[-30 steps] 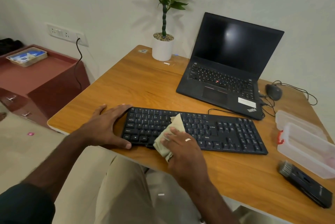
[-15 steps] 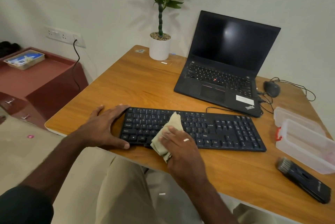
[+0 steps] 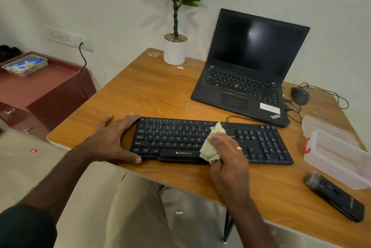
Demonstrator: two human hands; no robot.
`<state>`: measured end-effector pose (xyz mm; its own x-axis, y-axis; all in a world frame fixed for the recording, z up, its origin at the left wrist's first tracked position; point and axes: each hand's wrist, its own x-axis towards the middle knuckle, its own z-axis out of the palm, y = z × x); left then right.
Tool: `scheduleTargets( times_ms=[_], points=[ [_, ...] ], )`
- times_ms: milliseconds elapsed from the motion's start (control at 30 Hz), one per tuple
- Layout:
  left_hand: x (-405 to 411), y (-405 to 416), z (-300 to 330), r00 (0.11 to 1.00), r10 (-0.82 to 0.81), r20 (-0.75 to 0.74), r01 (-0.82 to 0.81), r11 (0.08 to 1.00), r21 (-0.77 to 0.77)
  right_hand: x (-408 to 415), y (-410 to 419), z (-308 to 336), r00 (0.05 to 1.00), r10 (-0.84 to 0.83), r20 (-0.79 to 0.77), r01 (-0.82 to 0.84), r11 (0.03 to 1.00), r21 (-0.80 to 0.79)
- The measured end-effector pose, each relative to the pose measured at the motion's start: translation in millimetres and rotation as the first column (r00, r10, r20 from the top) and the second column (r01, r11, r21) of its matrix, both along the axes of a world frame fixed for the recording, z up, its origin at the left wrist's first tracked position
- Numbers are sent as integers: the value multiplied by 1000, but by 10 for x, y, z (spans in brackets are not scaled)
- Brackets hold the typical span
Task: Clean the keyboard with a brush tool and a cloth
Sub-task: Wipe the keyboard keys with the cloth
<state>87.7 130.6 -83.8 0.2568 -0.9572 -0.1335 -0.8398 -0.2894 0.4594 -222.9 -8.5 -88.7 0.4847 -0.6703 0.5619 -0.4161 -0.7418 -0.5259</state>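
Note:
A black keyboard (image 3: 172,137) lies along the near edge of the wooden desk (image 3: 152,91). My left hand (image 3: 112,139) grips its left end, thumb on the front edge and fingers at the back corner. My right hand (image 3: 226,151) presses a crumpled pale cloth (image 3: 210,147) onto the keys just right of the keyboard's middle. The black brush tool (image 3: 335,197) lies on the desk at the near right, bristles pointing away from me, apart from both hands.
An open black laptop (image 3: 247,79) stands behind the keyboard. A wired mouse (image 3: 300,95) and cables lie to its right. A clear plastic box (image 3: 337,153) sits at the right edge. A potted plant (image 3: 174,47) stands at the back. A red cabinet (image 3: 40,91) is left of the desk.
My right hand has slid the cloth to the right along the keys, from left of centre to right of centre. My left hand has kept its hold on the keyboard's left end.

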Motion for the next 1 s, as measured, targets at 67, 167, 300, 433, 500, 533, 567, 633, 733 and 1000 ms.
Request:
scheduleTargets(
  times_ms=[67, 167, 300, 433, 500, 533, 567, 633, 733, 1000],
  points=[
    [7, 3, -9, 1000, 0, 3, 0, 1000, 0, 89, 72, -21, 985, 94, -145, -94, 996, 4],
    [12, -1, -13, 1000, 3, 0, -3, 1000, 2, 53, 46, -49, 970, 105, -218, -118, 992, -51],
    [13, -1, -9, 1000, 1, -7, -1, 1000, 0, -239, -98, -18, 988, 29, -155, -46, 993, -109],
    [6, 2, -7, 1000, -2, -2, 2, 1000, 2, -498, -256, -11, 989, -119, -85, 110, 988, -110],
    [9, 2, -16, 1000, 1, 4, -1, 1000, 5, -533, -286, -17, 987, -155, -48, 152, 986, -69],
    [10, 2, -17, 1000, 1, 4, -1, 1000, 4, -525, -279, -15, 989, -129, -65, 125, 990, -63],
    [11, 2, -17, 1000, 0, 2, 0, 1000, 3, -509, -264, -12, 992, -71, -108, 63, 995, -75],
    [12, 2, -9, 1000, -1, 1, 1, 1000, 4, -481, -223, -18, 971, 49, -233, -78, 990, -121],
    [25, 2, -10, 1000, -1, -16, 1, 1000, 5, -503, -249, -26, 964, -46, -263, 11, 991, -135],
    [4, -83, 88, 998, 30, -59, -25, 997, 74, -505, -284, 9, 975, -215, -56, 217, 976, 22]
  ],
)
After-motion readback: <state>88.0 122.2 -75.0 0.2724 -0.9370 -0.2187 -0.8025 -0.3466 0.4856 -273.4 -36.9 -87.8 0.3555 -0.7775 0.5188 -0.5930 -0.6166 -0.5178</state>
